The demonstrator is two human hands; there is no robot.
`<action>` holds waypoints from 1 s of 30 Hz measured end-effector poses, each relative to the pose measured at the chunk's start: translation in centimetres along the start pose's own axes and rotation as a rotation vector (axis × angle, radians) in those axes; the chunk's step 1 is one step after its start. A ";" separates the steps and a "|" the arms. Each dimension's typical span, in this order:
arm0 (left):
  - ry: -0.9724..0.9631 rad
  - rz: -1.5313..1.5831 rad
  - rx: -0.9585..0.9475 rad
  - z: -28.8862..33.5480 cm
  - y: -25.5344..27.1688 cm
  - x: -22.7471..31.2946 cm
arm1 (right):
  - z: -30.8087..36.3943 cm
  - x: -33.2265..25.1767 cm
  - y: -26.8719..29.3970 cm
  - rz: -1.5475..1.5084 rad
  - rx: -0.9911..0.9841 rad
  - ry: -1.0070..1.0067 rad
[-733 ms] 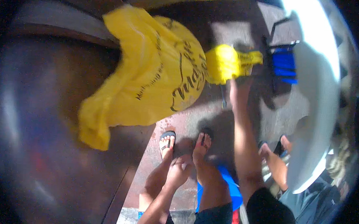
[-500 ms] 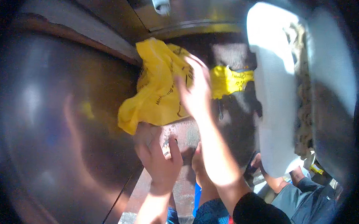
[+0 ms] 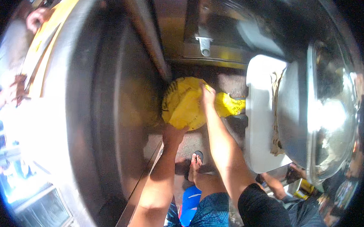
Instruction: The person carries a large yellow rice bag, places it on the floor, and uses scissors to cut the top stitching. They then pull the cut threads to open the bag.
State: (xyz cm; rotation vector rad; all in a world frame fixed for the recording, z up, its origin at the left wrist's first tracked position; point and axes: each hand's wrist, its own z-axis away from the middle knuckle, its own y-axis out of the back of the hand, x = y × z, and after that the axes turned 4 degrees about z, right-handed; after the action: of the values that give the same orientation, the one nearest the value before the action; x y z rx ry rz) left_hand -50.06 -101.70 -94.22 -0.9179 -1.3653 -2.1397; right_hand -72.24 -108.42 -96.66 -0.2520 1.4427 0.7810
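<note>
A yellow plastic bag point(image 3: 184, 103) with dark print is spread into a rounded shape low down in front of me. My right hand point(image 3: 207, 95) has its fingers closed on the bag's right edge. At the near edge, my left hand point(image 3: 175, 134) grips the plastic, its fingertips partly hidden by the bag. Whether anything lies inside or under the bag, I cannot tell. Just right of it is a second piece of yellow printed plastic point(image 3: 229, 105), which neither hand touches.
Dark metal panelling point(image 3: 138, 99) rises close on the left. A white container point(image 3: 261, 117) with a brownish strip along it stands at the right, beside a shiny rounded cover point(image 3: 332, 116). Another person's hand point(image 3: 16, 88) shows at the far left; someone in dark clothes point(image 3: 307, 216) is at the lower right.
Both hands have gone from loosely spread fingers to holding the bag's edges. The bag has turned from a crumpled, drooping shape to a rounder one. My view has shifted, showing more on the left.
</note>
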 end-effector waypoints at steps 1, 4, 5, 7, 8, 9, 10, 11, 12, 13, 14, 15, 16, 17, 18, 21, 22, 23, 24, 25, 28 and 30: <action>0.084 0.051 -0.051 1.3 -0.6 -0.2 | 0.6 0.2 0.9 -0.076 0.021 0.019; 0.268 -0.115 -0.378 6.3 -2.2 1.5 | 3.8 0.9 6.2 -0.364 -0.103 -0.105; 0.315 -0.126 -0.499 8.2 -2.7 2.5 | 4.6 1.0 7.5 -0.144 -0.109 -0.066; 0.503 -0.077 -0.590 12.6 -3.8 4.6 | 7.3 1.7 9.8 0.163 0.005 0.075; 0.647 -0.033 -0.562 13.9 -4.2 5.2 | 8.4 2.0 10.8 0.284 0.052 0.064; 0.725 0.051 -0.538 15.4 -4.6 5.7 | 9.4 2.3 11.8 0.256 0.012 0.076; 0.739 0.069 -0.538 16.6 -5.1 5.9 | 10.7 2.6 13.4 0.239 -0.024 -0.004; 0.750 0.084 -0.539 17.5 -5.4 5.8 | 11.7 2.9 14.4 0.237 -0.027 -0.108; 0.758 0.077 -0.535 18.4 -5.6 5.5 | 12.6 3.1 15.2 0.208 -0.072 -0.103; 0.722 0.018 -0.585 18.8 -5.7 5.0 | 13.3 3.2 15.9 0.189 -0.082 -0.113; 0.712 0.057 -0.542 19.4 -5.7 4.7 | 13.9 3.2 16.3 0.153 -0.139 -0.110; 0.714 0.076 -0.505 19.6 -5.6 4.2 | 14.5 3.0 16.7 0.182 -0.107 -0.132; 0.683 0.119 -0.434 19.8 -5.3 3.8 | 14.9 2.7 16.8 0.190 -0.135 -0.125; 0.639 0.076 -0.450 19.9 -4.7 3.4 | 15.5 2.3 16.9 0.200 -0.119 -0.107; 0.635 0.123 -0.439 19.9 -4.0 3.3 | 16.0 1.8 16.9 0.135 -0.165 -0.148; 0.557 0.111 -0.346 20.2 0.0 3.4 | 17.7 -0.6 16.9 -0.076 -0.181 -0.254; 0.565 0.100 -0.326 20.4 1.5 3.6 | 18.2 -1.5 17.7 -0.111 -0.220 -0.296; 0.563 0.080 -0.320 20.5 3.4 3.4 | 18.8 -2.3 18.2 -0.143 -0.214 -0.344; 0.557 0.074 -0.310 21.3 4.6 3.5 | 19.4 -2.9 18.9 -0.142 -0.257 -0.342; 0.558 0.119 -0.282 22.9 5.5 3.6 | 20.2 -3.3 19.6 -0.129 -0.269 -0.345; 0.584 0.157 -0.244 28.7 6.4 3.0 | 22.3 -3.0 20.4 -0.144 -0.341 -0.397; 0.668 0.163 -0.258 31.2 5.5 1.6 | 23.8 -1.8 19.7 -0.165 -0.417 -0.461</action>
State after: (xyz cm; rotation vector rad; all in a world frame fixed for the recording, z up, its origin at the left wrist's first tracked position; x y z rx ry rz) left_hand -38.19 -75.67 -80.52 -0.3157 -0.6754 -2.2282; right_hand -65.46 -80.32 -85.57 -0.4689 0.8075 0.9289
